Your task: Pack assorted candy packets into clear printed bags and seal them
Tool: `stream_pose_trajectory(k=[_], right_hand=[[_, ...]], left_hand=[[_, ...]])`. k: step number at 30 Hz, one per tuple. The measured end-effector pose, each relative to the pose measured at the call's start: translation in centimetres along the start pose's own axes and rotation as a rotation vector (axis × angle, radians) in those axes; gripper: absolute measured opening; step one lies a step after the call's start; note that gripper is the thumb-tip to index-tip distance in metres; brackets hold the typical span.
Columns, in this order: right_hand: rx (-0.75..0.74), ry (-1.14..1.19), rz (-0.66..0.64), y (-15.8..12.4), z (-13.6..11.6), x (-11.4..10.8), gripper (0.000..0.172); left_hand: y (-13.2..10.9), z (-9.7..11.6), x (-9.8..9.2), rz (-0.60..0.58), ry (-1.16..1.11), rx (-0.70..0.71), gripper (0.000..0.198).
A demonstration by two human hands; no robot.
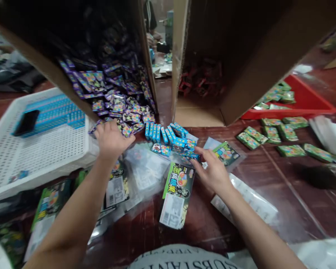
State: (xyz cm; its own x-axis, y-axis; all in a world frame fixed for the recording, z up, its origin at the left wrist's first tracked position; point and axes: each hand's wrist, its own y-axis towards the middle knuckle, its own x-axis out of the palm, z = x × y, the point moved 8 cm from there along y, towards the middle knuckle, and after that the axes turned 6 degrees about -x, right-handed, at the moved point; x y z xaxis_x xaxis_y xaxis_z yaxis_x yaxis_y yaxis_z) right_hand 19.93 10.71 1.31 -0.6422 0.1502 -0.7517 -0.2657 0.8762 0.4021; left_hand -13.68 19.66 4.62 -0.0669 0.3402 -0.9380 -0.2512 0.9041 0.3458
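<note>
The blue candy boxes lie in a loose row on the counter, just in front of the two cartons; the purple candy packets spill from the mouth of the left carton. The boxes look light and fairly stiff, likely to crush if squeezed hard; their narrow sides seem the best place for a thumb-and-finger pinch. The packets look light, soft and rather slippery, so a pinch across the crimped edge should suit them.

The left hand is palm down over the packets at the carton's mouth, fingers bent forward among them; whether it grips one cannot be told. The right hand reaches inward, thumb and fingers parted at the right end of the boxes, nothing clearly held.
</note>
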Motion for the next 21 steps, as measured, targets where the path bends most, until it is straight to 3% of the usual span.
stream_pose_trajectory(k=[2, 5, 8, 10, 13, 16, 18, 21], right_hand=[[-0.081, 0.127, 0.080, -1.6, 0.1, -3.2, 0.024], [-0.079, 0.167, 0.158, -4.1, 1.3, -7.0, 0.017], [0.172, 0.336, 0.186, -6.1, 4.3, -7.7, 0.022], [0.353, 0.474, 0.195, -7.0, 6.0, -7.0, 0.027], [0.448, 0.507, 0.257, -7.3, 7.4, -6.8, 0.035], [0.466, 0.523, 0.341, -7.3, 8.1, -7.8, 0.043], [0.519, 0.592, 0.347, -7.7, 8.2, -7.6, 0.042], [0.665, 0.809, 0.369, -8.7, 7.5, -5.3, 0.032]], left_hand=[[-4.2, 3.7, -2.9, -0.017, -0.194, 0.230, 0.079], [-13.5, 11.0, -6.5, -0.257, -0.502, 0.650, 0.073], [-21.7, 17.0, -8.8, -0.434, -0.781, 0.927, 0.080], [-24.9, 19.8, -8.3, -0.536, -0.868, 1.047, 0.083], [-26.2, 21.4, -4.7, -0.637, -0.738, 1.085, 0.081], [-23.8, 19.4, -1.4, -0.592, -0.468, 0.927, 0.078], [-21.7, 17.3, -1.0, -0.531, -0.353, 0.777, 0.076], [-20.8, 16.3, -3.0, -0.488, -0.368, 0.686, 0.072]])
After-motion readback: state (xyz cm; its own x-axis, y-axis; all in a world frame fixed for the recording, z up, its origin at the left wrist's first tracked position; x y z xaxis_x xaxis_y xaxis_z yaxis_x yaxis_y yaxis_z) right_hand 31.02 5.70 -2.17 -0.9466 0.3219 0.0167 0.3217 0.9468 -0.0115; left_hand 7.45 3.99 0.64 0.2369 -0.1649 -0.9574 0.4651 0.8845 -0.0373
